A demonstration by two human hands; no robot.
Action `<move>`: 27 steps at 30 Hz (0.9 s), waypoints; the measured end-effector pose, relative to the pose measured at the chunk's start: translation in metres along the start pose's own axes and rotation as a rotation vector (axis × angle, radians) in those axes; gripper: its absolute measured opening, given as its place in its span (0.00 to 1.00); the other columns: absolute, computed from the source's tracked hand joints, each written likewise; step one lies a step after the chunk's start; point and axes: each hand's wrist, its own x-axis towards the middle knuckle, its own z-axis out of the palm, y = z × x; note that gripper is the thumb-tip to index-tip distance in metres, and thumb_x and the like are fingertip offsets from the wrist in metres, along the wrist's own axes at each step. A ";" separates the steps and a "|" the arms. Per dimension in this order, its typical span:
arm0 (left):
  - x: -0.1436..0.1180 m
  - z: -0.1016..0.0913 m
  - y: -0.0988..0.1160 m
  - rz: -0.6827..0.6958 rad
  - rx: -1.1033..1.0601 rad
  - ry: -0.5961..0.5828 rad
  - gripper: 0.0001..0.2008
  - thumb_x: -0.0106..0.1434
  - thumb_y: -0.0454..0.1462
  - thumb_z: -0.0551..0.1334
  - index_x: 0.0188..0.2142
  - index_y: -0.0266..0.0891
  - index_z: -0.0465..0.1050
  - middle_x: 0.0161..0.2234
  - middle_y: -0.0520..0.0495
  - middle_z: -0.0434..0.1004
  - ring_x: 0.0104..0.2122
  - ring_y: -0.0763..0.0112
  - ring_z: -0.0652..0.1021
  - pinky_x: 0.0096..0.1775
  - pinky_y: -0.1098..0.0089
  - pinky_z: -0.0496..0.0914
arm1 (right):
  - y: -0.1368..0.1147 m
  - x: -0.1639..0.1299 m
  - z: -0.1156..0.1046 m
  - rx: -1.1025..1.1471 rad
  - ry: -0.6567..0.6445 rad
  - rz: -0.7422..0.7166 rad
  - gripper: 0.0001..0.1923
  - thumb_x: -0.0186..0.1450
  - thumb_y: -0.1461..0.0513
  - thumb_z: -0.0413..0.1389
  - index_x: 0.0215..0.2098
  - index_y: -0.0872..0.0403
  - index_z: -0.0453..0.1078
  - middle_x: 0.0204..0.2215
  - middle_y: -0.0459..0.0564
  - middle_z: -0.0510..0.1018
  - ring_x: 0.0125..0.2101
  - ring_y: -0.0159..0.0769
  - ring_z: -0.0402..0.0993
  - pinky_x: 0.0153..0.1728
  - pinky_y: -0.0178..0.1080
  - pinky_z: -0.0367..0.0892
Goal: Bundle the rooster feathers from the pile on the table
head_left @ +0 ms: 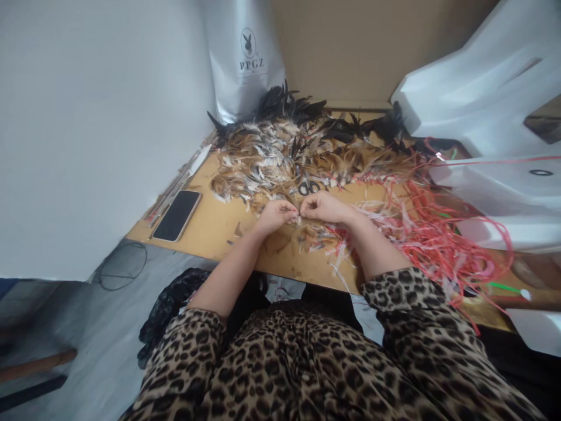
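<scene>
My left hand (277, 215) and my right hand (323, 208) meet over the table, fingertips almost touching. Both are closed in a pinch on a small feather piece (299, 220), mostly hidden by the fingers. Just behind them lies a pair of scissors with black handles (309, 187). Beyond spreads a big pile of brown and whitish feathers (263, 155), with black feathers (284, 105) along its back. Loose feather bits (318, 238) are scattered below my right hand.
A tangle of red and pink strips (451, 245) covers the table's right side. On the left lies a phone (177, 215). A silvery printed bag (245, 64) stands at the back left; white plastic sheeting (473, 88) rises at right. The wooden table (210, 225) meets a white panel (105, 117).
</scene>
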 end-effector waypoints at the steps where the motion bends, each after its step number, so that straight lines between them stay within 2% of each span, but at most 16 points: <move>1: 0.000 0.000 0.001 -0.002 -0.010 0.002 0.09 0.47 0.34 0.67 0.27 0.31 0.70 0.18 0.50 0.73 0.20 0.79 0.72 0.27 0.75 0.68 | 0.000 0.000 0.000 0.014 -0.009 -0.001 0.10 0.53 0.60 0.54 0.27 0.59 0.73 0.21 0.45 0.74 0.23 0.27 0.64 0.27 0.30 0.58; 9: 0.001 -0.005 0.005 -0.018 -0.021 0.010 0.10 0.43 0.31 0.68 0.26 0.31 0.70 0.17 0.52 0.71 0.18 0.81 0.70 0.25 0.77 0.65 | 0.001 0.001 0.008 0.061 -0.069 0.005 0.12 0.52 0.58 0.55 0.26 0.60 0.72 0.20 0.44 0.72 0.22 0.25 0.62 0.25 0.30 0.57; 13: 0.002 -0.006 0.005 -0.026 -0.016 -0.003 0.09 0.43 0.30 0.67 0.26 0.31 0.70 0.17 0.52 0.71 0.18 0.81 0.69 0.24 0.77 0.64 | 0.001 0.002 0.006 0.090 -0.060 0.040 0.13 0.52 0.57 0.56 0.27 0.60 0.73 0.21 0.45 0.73 0.22 0.26 0.63 0.26 0.31 0.58; 16: 0.000 -0.005 0.006 -0.010 0.004 -0.010 0.09 0.42 0.31 0.67 0.25 0.31 0.70 0.18 0.52 0.71 0.18 0.81 0.69 0.24 0.78 0.64 | 0.002 0.002 0.002 0.140 -0.003 0.084 0.14 0.52 0.56 0.56 0.28 0.60 0.74 0.22 0.46 0.75 0.23 0.27 0.64 0.26 0.31 0.59; 20: -0.002 -0.004 0.005 0.051 0.052 -0.003 0.09 0.42 0.32 0.67 0.24 0.32 0.71 0.20 0.52 0.72 0.21 0.80 0.70 0.26 0.77 0.65 | 0.003 0.004 0.004 0.143 0.055 0.102 0.14 0.52 0.58 0.55 0.32 0.59 0.74 0.24 0.46 0.76 0.24 0.28 0.65 0.27 0.31 0.59; 27: 0.000 -0.004 -0.009 0.266 0.222 0.065 0.04 0.47 0.31 0.62 0.25 0.34 0.70 0.23 0.52 0.72 0.24 0.79 0.71 0.30 0.76 0.66 | 0.004 0.007 0.015 -0.073 0.065 0.073 0.12 0.53 0.62 0.52 0.30 0.59 0.76 0.21 0.44 0.75 0.22 0.27 0.64 0.26 0.30 0.57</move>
